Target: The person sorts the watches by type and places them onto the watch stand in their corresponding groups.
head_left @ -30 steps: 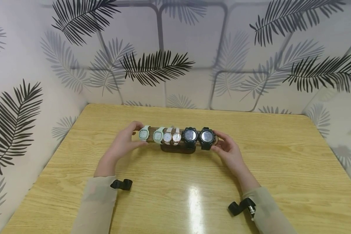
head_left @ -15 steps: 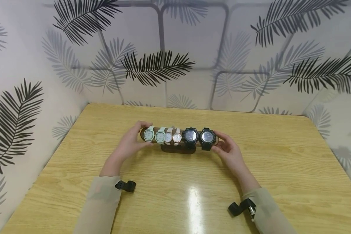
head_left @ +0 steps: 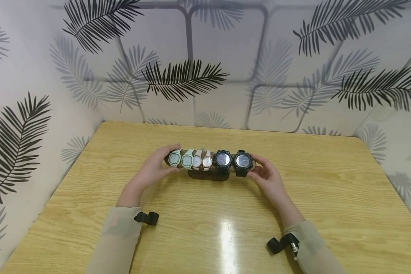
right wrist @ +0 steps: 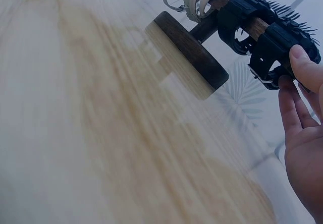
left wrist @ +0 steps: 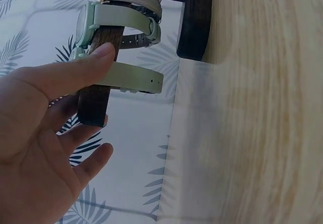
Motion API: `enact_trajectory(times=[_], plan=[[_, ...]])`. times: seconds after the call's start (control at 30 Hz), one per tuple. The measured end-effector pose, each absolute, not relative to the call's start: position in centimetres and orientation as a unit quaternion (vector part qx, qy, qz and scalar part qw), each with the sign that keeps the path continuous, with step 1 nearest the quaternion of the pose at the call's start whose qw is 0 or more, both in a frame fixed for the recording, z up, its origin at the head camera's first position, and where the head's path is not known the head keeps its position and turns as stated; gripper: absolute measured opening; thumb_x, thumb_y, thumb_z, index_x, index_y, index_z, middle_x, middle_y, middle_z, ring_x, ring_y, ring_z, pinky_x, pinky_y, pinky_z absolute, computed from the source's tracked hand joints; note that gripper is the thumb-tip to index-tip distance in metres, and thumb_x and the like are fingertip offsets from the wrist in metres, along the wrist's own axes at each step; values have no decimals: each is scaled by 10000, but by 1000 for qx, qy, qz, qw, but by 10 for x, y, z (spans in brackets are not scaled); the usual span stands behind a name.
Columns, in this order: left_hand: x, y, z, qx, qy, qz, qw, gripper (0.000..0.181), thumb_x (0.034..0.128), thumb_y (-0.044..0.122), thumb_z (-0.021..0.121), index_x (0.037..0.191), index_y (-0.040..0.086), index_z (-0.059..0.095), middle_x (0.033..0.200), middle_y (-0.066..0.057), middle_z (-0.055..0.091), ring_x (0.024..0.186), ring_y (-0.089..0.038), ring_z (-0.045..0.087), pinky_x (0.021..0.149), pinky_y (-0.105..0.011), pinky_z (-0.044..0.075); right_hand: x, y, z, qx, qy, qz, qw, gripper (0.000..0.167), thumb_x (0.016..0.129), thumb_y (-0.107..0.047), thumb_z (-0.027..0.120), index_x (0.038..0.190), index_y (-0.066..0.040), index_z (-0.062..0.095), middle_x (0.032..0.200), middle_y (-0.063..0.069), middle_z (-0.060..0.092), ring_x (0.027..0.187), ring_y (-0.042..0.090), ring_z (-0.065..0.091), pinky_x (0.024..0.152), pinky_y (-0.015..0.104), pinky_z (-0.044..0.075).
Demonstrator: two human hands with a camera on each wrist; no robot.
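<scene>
A dark wooden watch stand (head_left: 208, 174) stands on the table, its crossbar bearing several watches. Around the bar's left end, my left hand (head_left: 150, 167) grips the outermost mint-green watch (head_left: 174, 158), with the thumb (left wrist: 103, 57) across its strap and the bar. A second mint-green watch (head_left: 187, 161) sits beside it, followed by two slim pale-strapped watches (head_left: 207, 161). Two chunky black watches (head_left: 223, 159) fill the right part. My right hand (head_left: 267, 179) holds the bar's right end between thumb and fingers, touching the outer black watch (right wrist: 275, 47). Some right fingertips are hidden behind it.
The light wood table (head_left: 191, 220) extends around the stand, with a bright glare spot in front. Its back edge meets a leaf-patterned wall (head_left: 219, 102). Black wrist straps with cameras (head_left: 147, 218) sit on both sleeves.
My left hand has moved right, and the outermost mint-green watch has slid along the bar towards its neighbour, uncovering the bar's left end. My right hand has stayed in place.
</scene>
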State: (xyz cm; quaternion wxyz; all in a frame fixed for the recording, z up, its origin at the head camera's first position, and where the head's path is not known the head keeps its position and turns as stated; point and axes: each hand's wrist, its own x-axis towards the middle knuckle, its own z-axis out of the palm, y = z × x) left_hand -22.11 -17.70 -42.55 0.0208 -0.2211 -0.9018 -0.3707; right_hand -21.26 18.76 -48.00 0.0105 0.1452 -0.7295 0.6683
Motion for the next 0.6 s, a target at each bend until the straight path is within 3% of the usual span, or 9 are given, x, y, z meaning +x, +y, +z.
enact_trajectory(times=[0.13, 0.27, 0.4, 0.6], plan=[[-220, -182, -424, -197, -905, -378, -7, 784, 838, 265, 750, 1489, 138, 332, 1520, -76, 322, 1395, -306, 250, 1133, -505, 210, -213, 188, -480, 144, -730, 668, 10, 581, 882, -37, 668, 1416, -79, 442, 1380, 78, 460, 1045, 163, 569, 890, 217, 499], [-218, -188, -420, -156, -896, -415, -10, 652, 956, 423, 552, 1500, 160, 307, 1518, -59, 326, 1400, -284, 247, 1118, -517, 242, -213, 188, -480, 145, -728, 670, 8, 582, 880, -34, 670, 1414, -71, 442, 1369, 72, 467, 1035, 160, 574, 880, 220, 505], [-218, -193, -419, -126, -880, -457, 18, 528, 1034, 409, 351, 1453, 89, 372, 1454, -90, 422, 1349, -294, 347, 1092, -500, 301, -214, 188, -480, 148, -726, 672, 7, 579, 881, -28, 667, 1413, -63, 440, 1359, 66, 472, 1027, 156, 577, 871, 220, 508], [-221, -195, -421, -112, -879, -463, 26, 490, 1041, 362, 364, 1396, 31, 432, 1398, -138, 477, 1298, -309, 412, 1072, -483, 338, -213, 188, -478, 147, -725, 673, 5, 582, 879, -24, 669, 1412, -67, 441, 1374, 67, 463, 1028, 156, 577, 880, 219, 505]])
